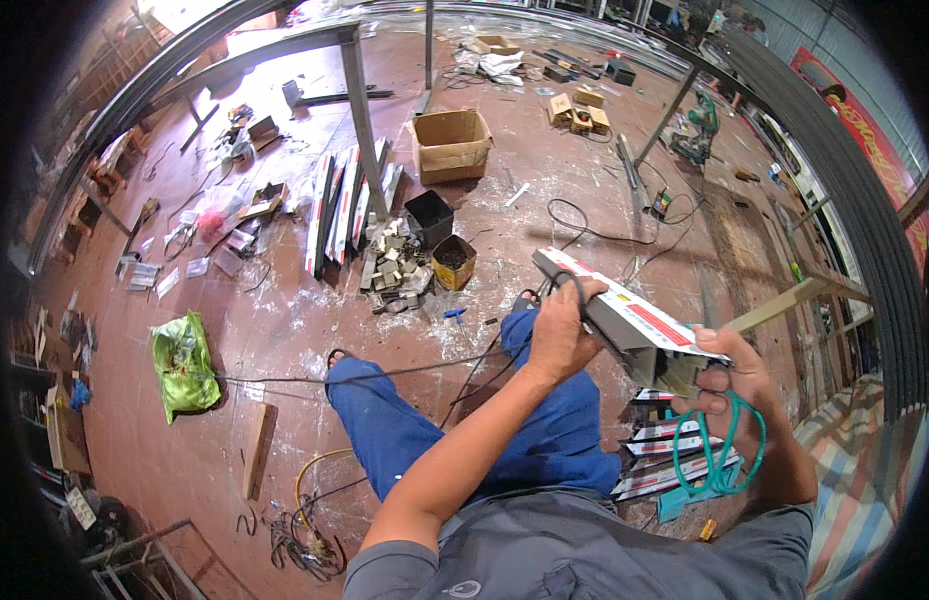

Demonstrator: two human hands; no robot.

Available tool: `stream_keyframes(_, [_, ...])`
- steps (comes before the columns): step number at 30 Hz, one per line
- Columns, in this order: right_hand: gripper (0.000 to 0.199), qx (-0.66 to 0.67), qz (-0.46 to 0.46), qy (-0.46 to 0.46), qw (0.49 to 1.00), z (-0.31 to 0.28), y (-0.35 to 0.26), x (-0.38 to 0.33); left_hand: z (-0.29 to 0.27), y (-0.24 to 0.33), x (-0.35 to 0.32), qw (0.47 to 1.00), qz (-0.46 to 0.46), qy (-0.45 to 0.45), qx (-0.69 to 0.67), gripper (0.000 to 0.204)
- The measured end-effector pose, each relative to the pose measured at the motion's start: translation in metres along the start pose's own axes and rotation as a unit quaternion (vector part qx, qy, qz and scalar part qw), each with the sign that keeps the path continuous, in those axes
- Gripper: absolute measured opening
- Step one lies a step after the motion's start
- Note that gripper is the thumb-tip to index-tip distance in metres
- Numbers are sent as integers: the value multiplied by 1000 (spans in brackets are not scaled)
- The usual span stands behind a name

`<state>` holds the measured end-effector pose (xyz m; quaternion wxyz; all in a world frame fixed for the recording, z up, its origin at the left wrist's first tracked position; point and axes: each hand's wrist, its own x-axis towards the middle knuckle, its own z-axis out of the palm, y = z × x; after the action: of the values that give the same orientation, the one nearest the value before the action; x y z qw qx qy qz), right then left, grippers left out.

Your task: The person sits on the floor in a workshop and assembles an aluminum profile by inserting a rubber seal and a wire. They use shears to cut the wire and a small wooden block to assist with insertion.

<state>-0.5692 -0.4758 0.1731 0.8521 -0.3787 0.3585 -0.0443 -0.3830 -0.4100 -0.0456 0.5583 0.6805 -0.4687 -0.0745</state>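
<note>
A short dark grey metal profile (pixel 617 338) with white-and-red film on its top slants across in front of me. My left hand (pixel 563 335) is closed around its far part, where a dark band loops over it. At the near, hollow end, my right hand (pixel 740 385) grips the profile with thumb on top and fingers below. Scissors with teal handles (pixel 677 462) hang from the right fingers; their blades are hard to make out. Below, beside my right leg, several similar film-covered profiles (pixel 657 478) lie on the floor.
Ahead stand a cardboard box (pixel 450 160), a black bin (pixel 429 222) and a yellow container (pixel 455 268) beside piled metal blocks (pixel 390 275). Steel frame posts (pixel 365 130) rise nearby. A dark cable (pixel 385 372) crosses my legs. A green bag (pixel 185 365) and wooden block (pixel 259 450) lie left.
</note>
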Motion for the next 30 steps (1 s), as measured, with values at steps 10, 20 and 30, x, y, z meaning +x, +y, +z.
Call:
stream_keyframes(10, [33,-437,-388,18,811,-20,18,127,-81,-65,-35,843,-124,290,-435,29])
stream_keyframes(20, [36,-472,-559,-26,682,22,42,161,-248,2,-19,921,127,248,271,44])
stream_keyframes(30, [18,-452,-498,-30,740,-14,63,133,-308,103,20,864,-87,-166,466,63])
